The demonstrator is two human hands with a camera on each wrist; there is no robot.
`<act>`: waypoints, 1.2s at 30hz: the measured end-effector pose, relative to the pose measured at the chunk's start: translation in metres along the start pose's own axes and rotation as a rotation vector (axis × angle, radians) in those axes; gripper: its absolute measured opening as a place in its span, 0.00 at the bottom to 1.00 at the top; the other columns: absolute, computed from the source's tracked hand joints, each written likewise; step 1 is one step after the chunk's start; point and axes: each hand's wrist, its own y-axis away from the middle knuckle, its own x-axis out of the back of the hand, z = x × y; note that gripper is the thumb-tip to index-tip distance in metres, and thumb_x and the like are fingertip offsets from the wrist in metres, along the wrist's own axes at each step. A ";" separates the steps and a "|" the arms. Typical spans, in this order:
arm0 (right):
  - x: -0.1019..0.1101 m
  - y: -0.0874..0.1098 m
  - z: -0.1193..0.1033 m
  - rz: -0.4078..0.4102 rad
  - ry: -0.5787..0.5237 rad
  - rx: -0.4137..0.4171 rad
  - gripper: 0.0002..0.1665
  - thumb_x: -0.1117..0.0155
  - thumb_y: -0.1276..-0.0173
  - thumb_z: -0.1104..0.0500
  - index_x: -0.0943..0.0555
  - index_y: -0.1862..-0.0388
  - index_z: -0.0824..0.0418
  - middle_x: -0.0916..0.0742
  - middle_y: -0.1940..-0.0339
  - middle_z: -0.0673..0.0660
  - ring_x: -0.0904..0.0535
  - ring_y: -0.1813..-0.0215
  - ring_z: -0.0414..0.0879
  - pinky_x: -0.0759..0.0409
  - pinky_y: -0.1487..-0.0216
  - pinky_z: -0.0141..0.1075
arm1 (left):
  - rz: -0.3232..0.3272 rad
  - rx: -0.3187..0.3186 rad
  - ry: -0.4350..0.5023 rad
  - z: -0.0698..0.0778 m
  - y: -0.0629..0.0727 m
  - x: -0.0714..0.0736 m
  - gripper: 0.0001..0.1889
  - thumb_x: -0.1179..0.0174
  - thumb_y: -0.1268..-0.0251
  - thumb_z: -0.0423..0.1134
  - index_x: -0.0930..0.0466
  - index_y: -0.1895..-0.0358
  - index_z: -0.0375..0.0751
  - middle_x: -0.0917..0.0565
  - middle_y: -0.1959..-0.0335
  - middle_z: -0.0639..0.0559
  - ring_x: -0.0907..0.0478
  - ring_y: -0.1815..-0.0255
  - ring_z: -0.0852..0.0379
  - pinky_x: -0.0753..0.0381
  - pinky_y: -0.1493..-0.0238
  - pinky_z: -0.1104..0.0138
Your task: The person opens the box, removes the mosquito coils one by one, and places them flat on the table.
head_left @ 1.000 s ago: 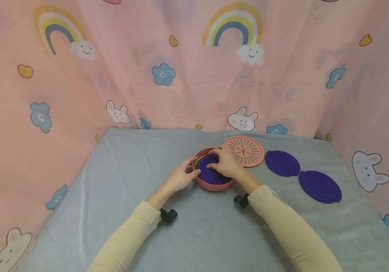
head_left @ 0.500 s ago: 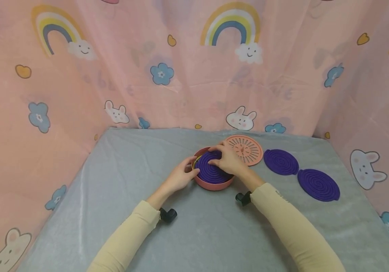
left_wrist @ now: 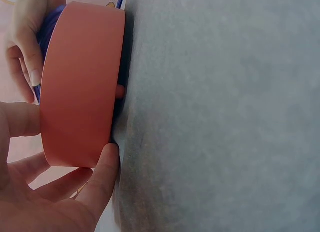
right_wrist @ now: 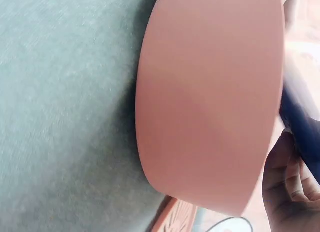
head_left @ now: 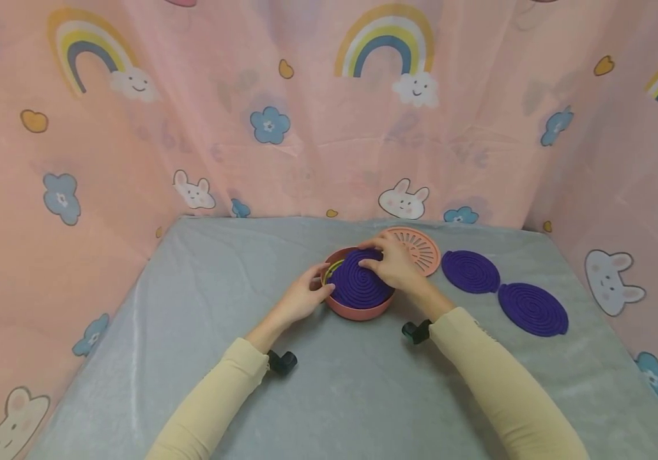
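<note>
A purple mosquito coil, a flat disc of tight spirals, leans tilted in the round pink-orange holder bowl. My right hand pinches the coil's far right edge between thumb and fingers, raised over the rim. In the right wrist view that hand shows beyond the bowl wall with the dark coil in its grip. My left hand holds the bowl's left side. Its thumb is at the rim and its fingers lie along the wall in the left wrist view. A bit of yellow shows inside the bowl; the coil hides the rest.
A slotted peach lid lies behind my right hand. To its right, two more purple coils lie flat, one farther back and one nearer. A grey cloth covers the table, with a pink printed curtain around it.
My right hand has drawn the coil's far edge up, so its face tilts more toward me and shows more spirals. My left hand has kept its place on the bowl.
</note>
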 end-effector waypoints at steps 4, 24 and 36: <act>0.004 0.001 0.000 -0.005 -0.033 0.010 0.19 0.29 0.32 0.63 0.15 0.44 0.65 0.21 0.47 0.64 0.26 0.41 0.63 0.26 0.39 0.57 | 0.003 -0.007 0.009 0.000 0.001 0.000 0.30 0.42 0.24 0.46 0.36 0.23 0.46 0.30 0.27 0.40 0.25 0.33 0.42 0.22 0.39 0.49; 0.066 0.027 0.005 0.067 -0.096 -0.084 0.21 0.31 0.29 0.60 0.17 0.39 0.64 0.23 0.39 0.64 0.29 0.35 0.63 0.32 0.31 0.62 | -0.001 0.001 0.005 0.001 0.000 0.000 0.30 0.41 0.24 0.45 0.36 0.22 0.47 0.30 0.27 0.40 0.26 0.32 0.43 0.22 0.38 0.50; 0.102 0.062 0.037 0.170 -0.046 -0.087 0.22 0.30 0.29 0.58 0.17 0.41 0.67 0.21 0.40 0.66 0.28 0.37 0.65 0.32 0.34 0.63 | -0.002 -0.010 0.022 0.000 0.000 -0.001 0.30 0.42 0.23 0.44 0.36 0.23 0.46 0.32 0.25 0.40 0.26 0.32 0.41 0.20 0.40 0.52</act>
